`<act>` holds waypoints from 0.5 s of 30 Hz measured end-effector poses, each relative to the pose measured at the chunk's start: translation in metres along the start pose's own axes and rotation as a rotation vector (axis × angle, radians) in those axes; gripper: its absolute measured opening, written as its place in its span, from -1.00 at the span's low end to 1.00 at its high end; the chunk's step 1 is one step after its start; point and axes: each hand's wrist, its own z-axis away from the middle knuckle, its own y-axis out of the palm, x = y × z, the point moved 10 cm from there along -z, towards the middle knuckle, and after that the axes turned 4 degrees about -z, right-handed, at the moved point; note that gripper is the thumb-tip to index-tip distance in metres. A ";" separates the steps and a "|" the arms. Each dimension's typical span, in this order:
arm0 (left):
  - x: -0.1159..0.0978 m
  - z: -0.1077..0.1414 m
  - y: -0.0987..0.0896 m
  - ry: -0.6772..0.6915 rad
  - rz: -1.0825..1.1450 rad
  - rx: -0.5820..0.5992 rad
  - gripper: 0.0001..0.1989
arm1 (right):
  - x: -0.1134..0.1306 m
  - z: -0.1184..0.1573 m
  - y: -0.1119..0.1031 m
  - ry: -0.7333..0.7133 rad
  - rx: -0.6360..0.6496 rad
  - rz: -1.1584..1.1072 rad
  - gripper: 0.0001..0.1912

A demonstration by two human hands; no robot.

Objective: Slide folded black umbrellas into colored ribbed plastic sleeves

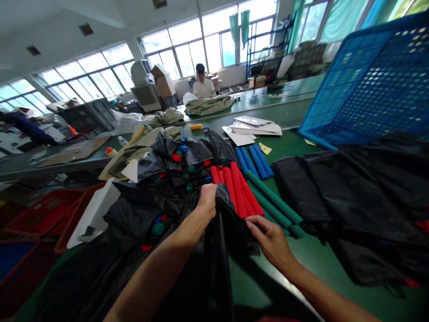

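Dial centred on the held bag, twelve pointing away from the wearer.

Item: one black bag [225,197], soft, dark fabric. It was at the centre, raised between the hands over a green table [248,277], with its edge drawn out between them.

Item: left hand [208,199]. Its fingers were closed over the edge of the bag, knuckles uppermost.

Item: right hand [268,237], at four o'clock. Thumb and forefinger pinched the same edge farther along.

Item: red rods [239,192], a loose fan, at one o'clock, just beyond the bag.

Item: green rods [276,203], bundled, at two o'clock.

Item: blue rods [256,161], in bundles, at one o'clock, beyond the red.

Item: white sheets [254,127], in an untidy pile, at one o'clock, with a yellow slip [265,148] nearer in.

Item: filled bags [197,152], dark, heaped at eleven o'clock, red, blue and green ends showing.

Item: dark bags [321,188], lying flat and overlapping at three o'clock.

Item: blue crate [362,89], perforated and tilted, at two o'clock.

Item: red crates [43,210], at nine o'clock, past a white carton [97,214].

Item: a person [203,85] in a pale shirt, far off between eleven and twelve.
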 end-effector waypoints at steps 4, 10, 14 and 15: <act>-0.019 -0.016 -0.024 0.079 -0.339 0.138 -0.84 | 0.002 -0.028 -0.045 0.051 -0.029 -0.014 -0.64; -0.141 -0.043 -0.033 0.514 -1.018 0.222 -0.90 | 0.068 -0.103 -0.087 -0.243 -0.088 0.263 -0.65; -0.289 -0.007 -0.036 1.317 -1.147 -0.120 -0.94 | 0.167 -0.143 -0.077 -0.674 -0.369 0.559 -0.77; -0.314 -0.001 -0.046 1.429 -1.112 -0.202 -0.95 | 0.186 -0.152 -0.066 -0.770 -0.420 0.603 -0.79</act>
